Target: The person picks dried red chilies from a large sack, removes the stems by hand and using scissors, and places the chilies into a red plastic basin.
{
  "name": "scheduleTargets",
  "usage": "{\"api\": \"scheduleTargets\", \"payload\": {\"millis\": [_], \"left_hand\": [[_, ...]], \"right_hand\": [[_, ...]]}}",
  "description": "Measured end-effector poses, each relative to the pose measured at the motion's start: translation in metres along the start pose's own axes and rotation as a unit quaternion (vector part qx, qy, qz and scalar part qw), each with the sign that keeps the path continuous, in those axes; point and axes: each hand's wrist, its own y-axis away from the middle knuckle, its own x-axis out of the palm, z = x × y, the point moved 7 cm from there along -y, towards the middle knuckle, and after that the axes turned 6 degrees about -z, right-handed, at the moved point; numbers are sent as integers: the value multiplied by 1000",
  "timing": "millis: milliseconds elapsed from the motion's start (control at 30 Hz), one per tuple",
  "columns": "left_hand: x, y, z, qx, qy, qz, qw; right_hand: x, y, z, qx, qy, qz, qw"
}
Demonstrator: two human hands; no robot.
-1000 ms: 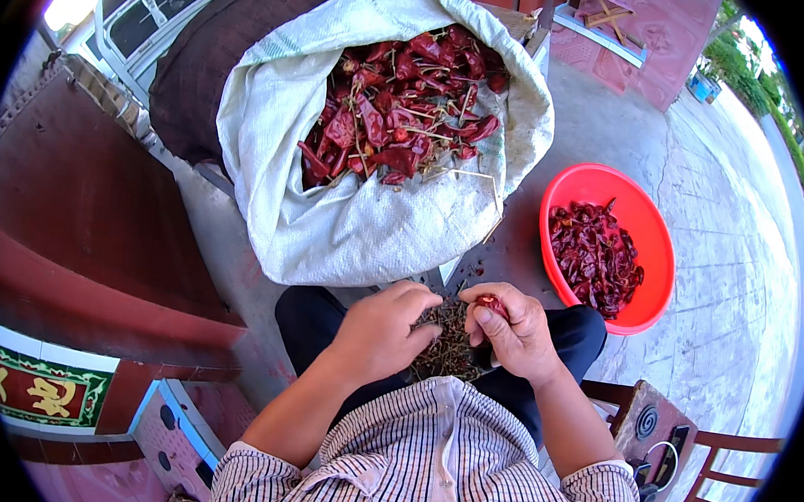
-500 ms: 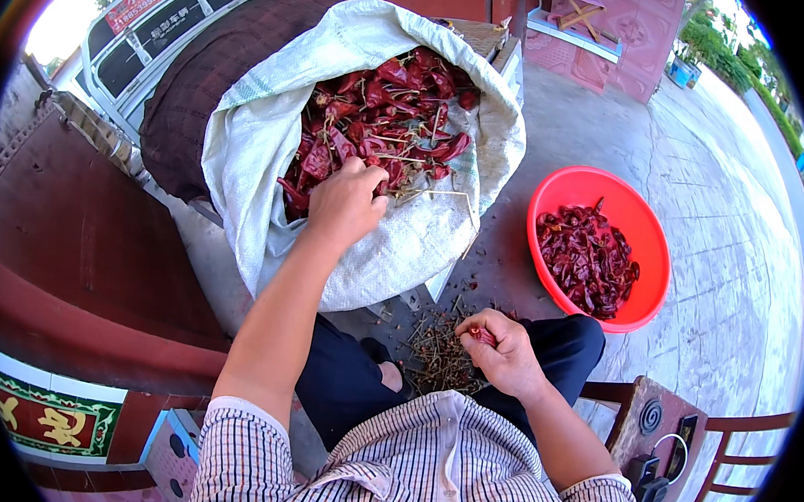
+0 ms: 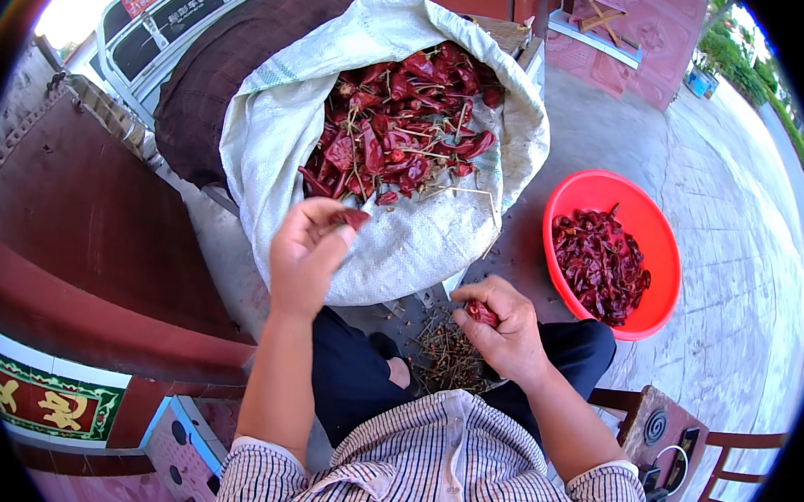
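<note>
A white woven sack [image 3: 392, 260] with its mouth rolled open leans before me, full of dried red chili peppers [image 3: 401, 113], many with pale stems. Over the sack's near left edge, my left hand [image 3: 305, 250] pinches a dried chili pepper [image 3: 352, 218] between thumb and fingers. My right hand [image 3: 503, 326], above my right thigh, is closed around dried chili peppers [image 3: 482, 313]; how many is hidden in the palm. To the right, a red plastic basin [image 3: 661, 267] contains a heap of dark red chili peppers [image 3: 599, 263].
Broken-off stems [image 3: 451, 351] litter the ground between my feet. A wooden stool [image 3: 653, 432] with a coil and a black plug stands at lower right, near a chair's rails [image 3: 729, 473]. A dark cloth-covered bulk [image 3: 214, 92] sits behind the sack; a white truck [image 3: 172, 25] is beyond.
My left hand has drawn back from the peppers in the sack toward me, bringing one chili pepper out. My right hand has risen slightly and stays closed. The view has shifted a little.
</note>
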Motion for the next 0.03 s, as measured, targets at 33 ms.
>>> {"api": "scheduleTargets", "payload": {"millis": [33], "left_hand": [[1, 11, 11, -29, -3, 35, 999]], "right_hand": [[2, 1, 0, 1, 1, 3, 1000]]}}
